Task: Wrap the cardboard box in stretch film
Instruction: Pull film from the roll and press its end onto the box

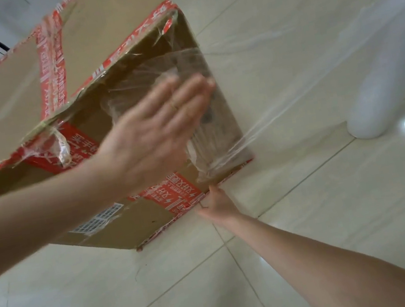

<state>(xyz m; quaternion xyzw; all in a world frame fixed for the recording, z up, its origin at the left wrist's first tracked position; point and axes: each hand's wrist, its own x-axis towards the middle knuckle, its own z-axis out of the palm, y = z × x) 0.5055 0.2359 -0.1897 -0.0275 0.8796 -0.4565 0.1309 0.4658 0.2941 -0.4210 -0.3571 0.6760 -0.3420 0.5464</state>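
Head view: left hand (153, 124), grip apart and fingers flat, presses stretch film (244, 135) against the cardboard box (10, 86); right hand (216, 204) touches its bottom edge, grip unclear.

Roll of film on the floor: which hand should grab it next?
Right, probably. The roll stands on the person's right, and the right hand, at the box's bottom corner, is nearer that side. The left hand lies flat on the film on the box, so it is busy.
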